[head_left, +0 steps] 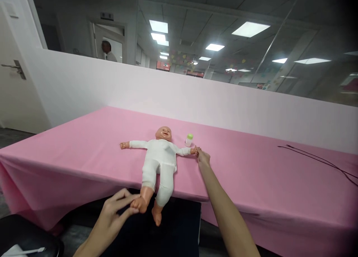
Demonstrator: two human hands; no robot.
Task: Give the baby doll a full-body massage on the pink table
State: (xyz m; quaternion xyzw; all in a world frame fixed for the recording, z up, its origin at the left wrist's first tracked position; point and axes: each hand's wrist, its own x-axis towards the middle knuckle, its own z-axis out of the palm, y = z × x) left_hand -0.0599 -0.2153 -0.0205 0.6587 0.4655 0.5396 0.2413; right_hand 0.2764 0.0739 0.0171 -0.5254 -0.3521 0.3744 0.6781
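A baby doll in a white suit lies on its back on the pink tablecloth, arms spread, legs hanging over the front edge. My left hand pinches the doll's foot on the left side, below the table edge. My right hand reaches across the cloth and holds the doll's hand on the right side. A small bottle with a green cap stands upright just behind that hand, near the doll's head.
A thin dark cable lies on the cloth at the far right. A white partition wall backs the table, with glass above it. A door stands at the left. A person is far behind the glass.
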